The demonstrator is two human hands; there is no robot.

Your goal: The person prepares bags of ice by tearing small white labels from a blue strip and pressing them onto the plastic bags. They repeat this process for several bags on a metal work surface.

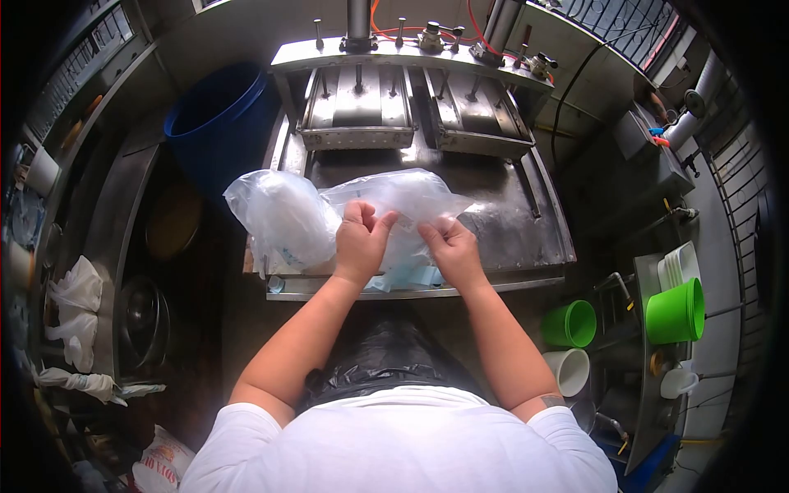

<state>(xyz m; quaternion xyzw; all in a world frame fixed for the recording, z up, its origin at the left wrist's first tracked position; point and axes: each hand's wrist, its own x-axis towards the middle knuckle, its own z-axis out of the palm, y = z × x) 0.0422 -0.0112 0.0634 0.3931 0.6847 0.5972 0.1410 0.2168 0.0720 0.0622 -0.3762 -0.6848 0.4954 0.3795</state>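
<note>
A clear plastic bag (403, 186) is stretched between my two hands over the steel press table (501, 238). My left hand (362, 240) pinches its edge, thumb against curled fingers. On the other side my right hand (454, 251) grips the bag the same way, fingers closed. To the left of my left hand lies a bulky bundle of clear plastic bags (283, 218), partly overhanging the table's front left corner. Below the hands, a pale blue piece of plastic (403, 277) shows along the front edge.
Two metal press plates (357, 111) hang from a frame at the table's back. A blue barrel (218, 115) stands at the back left. Green buckets (569, 324) and a white bucket (567, 371) are at the right. White plastic bags (76, 312) hang along the left shelf.
</note>
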